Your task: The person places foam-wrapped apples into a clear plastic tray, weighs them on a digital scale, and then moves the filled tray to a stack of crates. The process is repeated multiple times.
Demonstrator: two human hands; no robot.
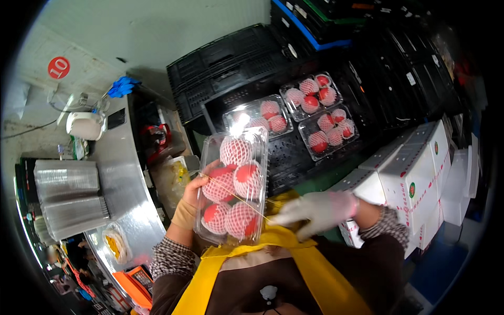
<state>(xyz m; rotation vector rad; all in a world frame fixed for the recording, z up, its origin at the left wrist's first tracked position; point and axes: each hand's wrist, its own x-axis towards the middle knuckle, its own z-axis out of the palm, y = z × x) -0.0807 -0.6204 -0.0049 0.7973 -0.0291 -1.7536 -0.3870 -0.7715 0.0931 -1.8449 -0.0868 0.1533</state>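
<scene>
A clear plastic clamshell box (262, 157) of several red fruits (247, 179) in pink-white foam nets is held up in front of my chest. My left hand (193, 191) grips its left side, fingers partly behind it. A thin yellow elastic band (236, 195) stretches across the box from my left hand's fingertips to my right hand (315, 212), which is at the right of the box in a whitish glove and slightly blurred. The right fingertips seem to pinch the band. Beyond, three similar boxes of fruit (311, 92) rest in a black plastic crate (283, 153).
Stacked black crates (401, 75) stand at the back and right. White printed cartons (409, 193) are at my right. On the left, a steel table (118, 169) bears stacked empty clear trays (69, 197), a bag of yellow bands (114, 244) and an orange-cased device (134, 285).
</scene>
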